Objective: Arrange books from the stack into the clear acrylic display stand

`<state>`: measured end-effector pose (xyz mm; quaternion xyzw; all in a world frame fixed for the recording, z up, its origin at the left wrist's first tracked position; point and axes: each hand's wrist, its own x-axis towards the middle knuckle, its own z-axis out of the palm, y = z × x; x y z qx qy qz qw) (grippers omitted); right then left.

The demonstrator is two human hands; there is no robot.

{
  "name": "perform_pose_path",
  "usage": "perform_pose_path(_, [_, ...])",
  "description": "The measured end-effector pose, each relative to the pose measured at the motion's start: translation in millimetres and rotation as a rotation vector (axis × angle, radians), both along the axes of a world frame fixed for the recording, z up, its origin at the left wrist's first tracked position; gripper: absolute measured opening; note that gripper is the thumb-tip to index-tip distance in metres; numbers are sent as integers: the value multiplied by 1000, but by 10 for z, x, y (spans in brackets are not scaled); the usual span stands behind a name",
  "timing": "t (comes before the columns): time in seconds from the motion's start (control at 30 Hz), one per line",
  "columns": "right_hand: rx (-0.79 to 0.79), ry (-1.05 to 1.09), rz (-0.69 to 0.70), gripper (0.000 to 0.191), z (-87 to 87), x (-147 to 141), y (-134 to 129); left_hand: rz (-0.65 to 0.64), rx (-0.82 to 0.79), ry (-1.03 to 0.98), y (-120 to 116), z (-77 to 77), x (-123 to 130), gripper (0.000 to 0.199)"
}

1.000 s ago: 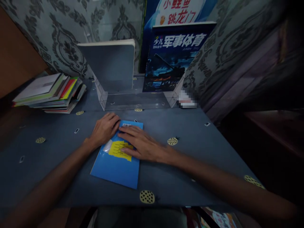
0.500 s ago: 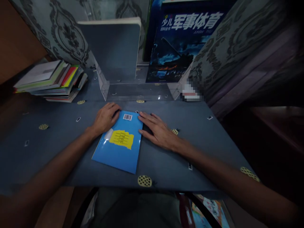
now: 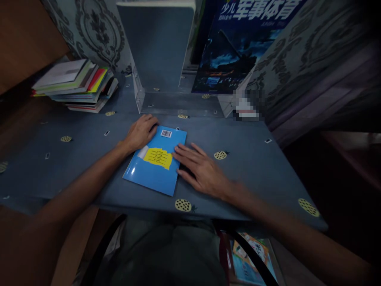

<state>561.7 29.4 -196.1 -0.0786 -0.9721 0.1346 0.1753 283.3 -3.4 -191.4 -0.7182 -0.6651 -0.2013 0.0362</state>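
Note:
A thin blue book (image 3: 151, 176) lies on the table, its barcode side up, with a yellow patch of printed text. My left hand (image 3: 143, 130) rests at the book's upper left edge, fingers loosely bent and thumb against the cover; it is open and grips nothing. On the opposite side, my right hand (image 3: 202, 169) lies palm down with its fingers spread, the fingertips touching the right edge of the book. That hand is open too.
A stack of books (image 3: 74, 85) stands at the back left. Behind the blue book is a clear acrylic stand (image 3: 184, 104) with a grey-backed book (image 3: 160, 43) and a dark blue military book (image 3: 232, 59). A pixelated item (image 3: 247, 107) sits beside it. The table's front edge is close to my lap.
My right hand has slid down along the book's right edge toward me. The left hand stays at the upper left edge. The whole view has shifted with my head.

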Motion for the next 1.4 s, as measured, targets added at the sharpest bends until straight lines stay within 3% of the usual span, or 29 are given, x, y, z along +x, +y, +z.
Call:
perform_pose_path(0.13, [-2,46,132,42,35,179,-387,-7,13,-10,1,-16,-10,28])
perform_pose_path(0.27, [37,105,161,32,46,207,-562,-3,9,1,0,-4,-6,29])
perform_pose_path(0.47, [143,182,121,20,47,86,-554,24,-16,61,-30,26,24,29])
perform_pose_path(0.6, [167,129,114,22,71,208,-415,151,-46,150,-101,89,71,29])
perform_pose_path(0.73, [186,68,22,30,99,374,-235,278,-141,239,-166,218,107,32])
perform_pose_path(0.87, [129,13,-37,33,127,293,-347,364,-270,292,-192,324,117,38])
perform_pose_path(0.97, [68,-43,95,37,120,69,-636,382,-318,318,-194,362,131,42])
perform_pose_path(1.1, [26,-155,279,60,105,-140,-856,393,-330,335,-195,385,154,45])
perform_pose_path(1.2, [-31,-193,246,69,119,-72,-752,390,-344,365,-198,385,157,46])
perform_pose_path(1.4, [-138,-167,48,74,79,226,-314,408,-349,320,-196,358,150,44])
